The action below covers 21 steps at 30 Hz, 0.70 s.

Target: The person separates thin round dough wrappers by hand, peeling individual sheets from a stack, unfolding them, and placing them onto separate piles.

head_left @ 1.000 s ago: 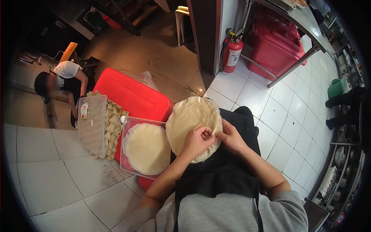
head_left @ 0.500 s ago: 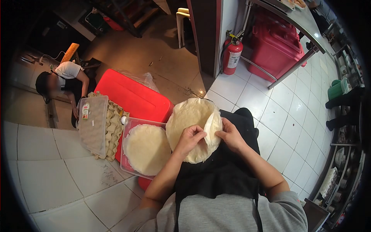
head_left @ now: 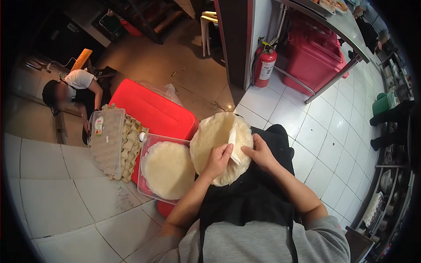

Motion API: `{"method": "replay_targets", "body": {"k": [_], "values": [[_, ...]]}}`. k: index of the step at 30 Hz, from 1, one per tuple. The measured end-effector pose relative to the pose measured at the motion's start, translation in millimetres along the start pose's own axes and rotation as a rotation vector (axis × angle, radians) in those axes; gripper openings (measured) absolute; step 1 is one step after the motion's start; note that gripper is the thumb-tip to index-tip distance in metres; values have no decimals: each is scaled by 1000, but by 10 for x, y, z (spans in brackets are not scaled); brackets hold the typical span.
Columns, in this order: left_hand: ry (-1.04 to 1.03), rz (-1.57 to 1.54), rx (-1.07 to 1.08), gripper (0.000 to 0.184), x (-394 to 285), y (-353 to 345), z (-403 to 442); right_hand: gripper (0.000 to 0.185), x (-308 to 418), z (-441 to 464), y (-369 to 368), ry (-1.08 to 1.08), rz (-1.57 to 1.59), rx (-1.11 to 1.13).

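A stack of thin, round, pale dough wrappers (head_left: 209, 131) rests on my lap over a black apron. My left hand (head_left: 219, 160) is closed in a pinch on the lifted edge of the top wrapper (head_left: 237, 138), which is partly peeled and folded up. My right hand (head_left: 260, 152) grips the right rim of the stack, thumb on top and fingers around the edge. Left of my lap, a second round pile of wrappers (head_left: 169, 170) lies in a clear plastic container (head_left: 144, 186); neither hand touches it.
A red cooler box (head_left: 153, 109) sits beneath the container. Egg trays (head_left: 130, 144) and a clear lid (head_left: 105, 142) lean beside it. A person (head_left: 79, 83) bends at the left. A fire extinguisher (head_left: 265, 68) and red bin (head_left: 313, 57) stand ahead by a metal table (head_left: 340, 33).
My left hand has pulled the lifted wrapper edge slightly toward me and down, so the fold stands wider. My right hand stays at the rim, its thumb shifted a little.
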<state>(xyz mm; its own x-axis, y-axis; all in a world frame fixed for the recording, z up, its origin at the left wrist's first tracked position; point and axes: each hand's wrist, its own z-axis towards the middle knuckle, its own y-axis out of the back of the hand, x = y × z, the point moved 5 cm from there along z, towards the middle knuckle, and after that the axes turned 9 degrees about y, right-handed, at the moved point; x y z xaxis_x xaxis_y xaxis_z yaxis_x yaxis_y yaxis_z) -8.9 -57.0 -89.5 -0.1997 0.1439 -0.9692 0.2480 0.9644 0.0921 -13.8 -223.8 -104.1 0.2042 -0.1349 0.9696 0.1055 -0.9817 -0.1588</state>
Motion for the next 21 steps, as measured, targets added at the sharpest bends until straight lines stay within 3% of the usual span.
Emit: {"method": "replay_targets", "body": {"k": [1, 4, 7, 10, 14, 15, 18, 21], "values": [[20, -160, -55, 32, 47, 52, -18, 24, -41, 19, 16, -14, 6, -8], [-82, -134, -216, 31, -48, 427, -101, 25, -142, -10, 117, -43, 27, -41], [-43, -278, -196, 32, 25, 672, -185, 24, -91, -64, 124, -43, 42, -53], [65, -441, -327, 36, -164, 827, -340, 26, -65, -100, 88, -68, 37, -42], [37, -594, -449, 38, -147, 1060, -391, 28, -86, -112, 78, -50, 2, -38], [71, -576, -455, 47, -153, 1127, -386, 28, -91, -111, 71, -33, -18, -39], [141, -1119, -232, 57, -226, 1167, -385, 29, -177, -104, 137, -82, -73, -38], [112, -1124, -204, 63, -266, 1390, -396, 30, -208, -84, 142, -30, -71, -32]]}}
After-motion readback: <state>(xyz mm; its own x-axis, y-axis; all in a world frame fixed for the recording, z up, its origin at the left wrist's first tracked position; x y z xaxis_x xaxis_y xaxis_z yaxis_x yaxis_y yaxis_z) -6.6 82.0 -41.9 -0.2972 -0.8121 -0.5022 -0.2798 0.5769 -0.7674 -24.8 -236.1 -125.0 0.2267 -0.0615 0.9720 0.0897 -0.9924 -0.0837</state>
